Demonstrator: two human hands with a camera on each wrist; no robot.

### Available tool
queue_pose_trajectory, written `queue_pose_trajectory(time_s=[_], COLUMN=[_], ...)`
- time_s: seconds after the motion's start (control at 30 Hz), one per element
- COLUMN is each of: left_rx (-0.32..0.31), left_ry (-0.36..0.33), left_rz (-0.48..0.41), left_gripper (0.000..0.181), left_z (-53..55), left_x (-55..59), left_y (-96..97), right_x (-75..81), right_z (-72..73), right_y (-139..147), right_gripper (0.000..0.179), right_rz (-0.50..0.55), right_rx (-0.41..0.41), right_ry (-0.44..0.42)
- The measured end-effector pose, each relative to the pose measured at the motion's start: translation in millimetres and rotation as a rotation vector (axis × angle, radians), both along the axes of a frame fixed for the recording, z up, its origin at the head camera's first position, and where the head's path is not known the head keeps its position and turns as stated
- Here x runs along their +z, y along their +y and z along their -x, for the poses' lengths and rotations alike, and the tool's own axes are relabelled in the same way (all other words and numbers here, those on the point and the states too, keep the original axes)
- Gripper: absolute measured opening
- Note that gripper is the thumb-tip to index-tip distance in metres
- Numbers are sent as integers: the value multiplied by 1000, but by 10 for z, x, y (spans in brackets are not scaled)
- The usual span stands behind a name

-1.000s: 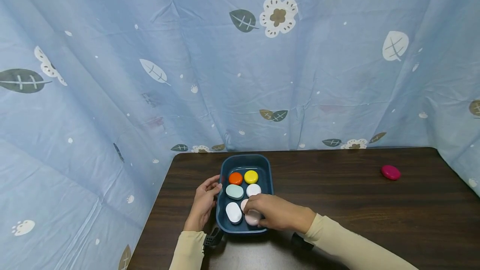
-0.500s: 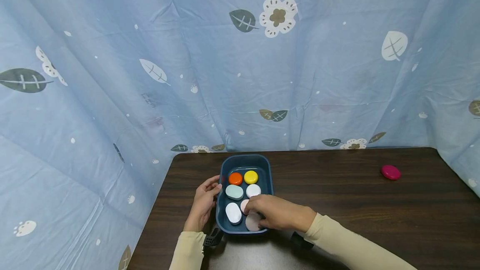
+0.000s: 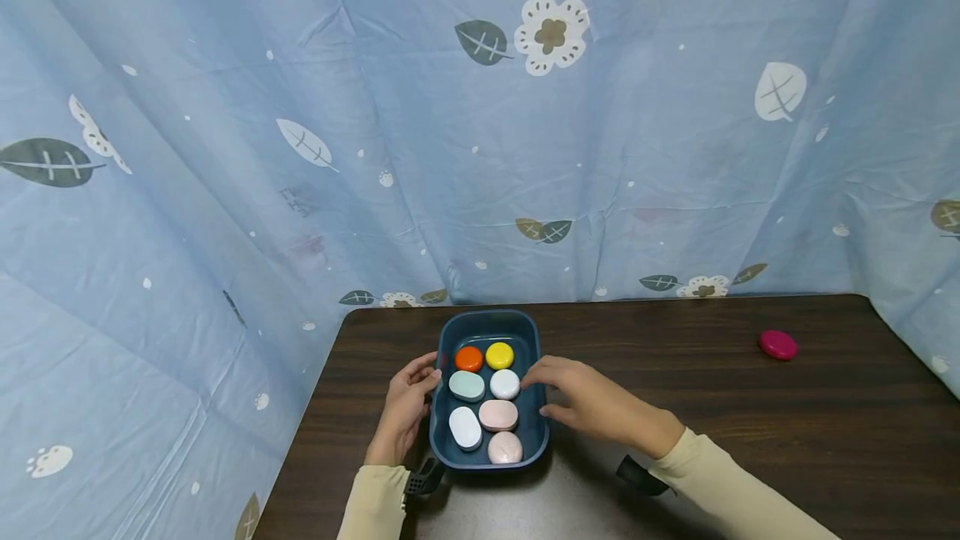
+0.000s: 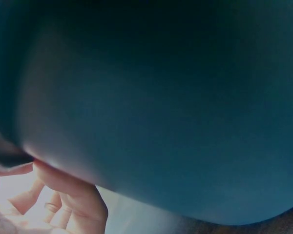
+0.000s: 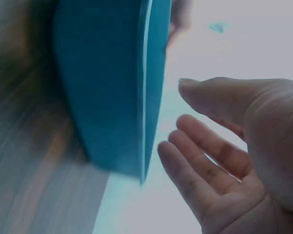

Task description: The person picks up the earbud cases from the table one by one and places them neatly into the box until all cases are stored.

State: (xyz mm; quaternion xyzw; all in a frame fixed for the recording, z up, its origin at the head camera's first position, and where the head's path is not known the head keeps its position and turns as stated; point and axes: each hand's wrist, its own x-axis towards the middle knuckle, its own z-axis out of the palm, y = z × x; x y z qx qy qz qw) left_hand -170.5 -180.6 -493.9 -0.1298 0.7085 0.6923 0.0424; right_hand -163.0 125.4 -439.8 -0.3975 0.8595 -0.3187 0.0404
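A dark blue rectangular tray [image 3: 489, 319] holds smooth, rounded, soap-like pieces in two columns. An orange round piece [image 3: 469, 358] and a yellow one [image 3: 499, 355] lie at the far end. Nearer are a pale green oval [image 3: 467, 386], a white round piece [image 3: 505, 384], a white oval [image 3: 466, 428], a pink oval [image 3: 498, 415] and a pale pink round piece [image 3: 506, 447]. My left hand [image 3: 405, 407] touches the tray's left rim with relaxed fingers. My right hand [image 3: 592, 402] hovers at the right rim, thumb and fingers apart, holding nothing.
A magenta round piece [image 3: 778, 345] lies alone at the far right of the dark wooden table [image 3: 675, 357]. A blue patterned curtain [image 3: 420, 107] hangs behind the table and down its left side.
My right hand has let go of the pieces at the tray's near right and moved up and right to the rim. The pink oval now shows whole. My left hand stays at the left rim.
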Motion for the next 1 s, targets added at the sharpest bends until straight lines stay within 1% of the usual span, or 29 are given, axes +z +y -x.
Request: queue_pose_trajectory(time_s=[0.17, 0.33, 0.43, 0.53, 0.73, 1.0], left_rx=[-5, -14, -18, -18, -24, -29], left_ry=[2, 9, 10, 7, 2, -2], left_rz=[2, -3, -5, -2, 3, -4], left_gripper=[40, 39, 39, 39, 40, 41], left_z=[-12, -25, -28, -28, -31, -42], left_x=[-33, -45, -51, -56, -32, -8], left_y=[-39, -64, -82, -96, -95, -93], right_x=[-62, -164, -230, -279, -365, -485], right_z=[-27, -34, -45, -58, -55, -59], right_y=[316, 655, 874, 1099, 1529, 1951], right_gripper=[43, 47, 48, 49, 48, 48], right_rz=[83, 126, 128, 113, 78, 53], right_rx=[-114, -248, -334, -424, -580, -735], right_ry=[106, 210, 261, 295, 290, 279])
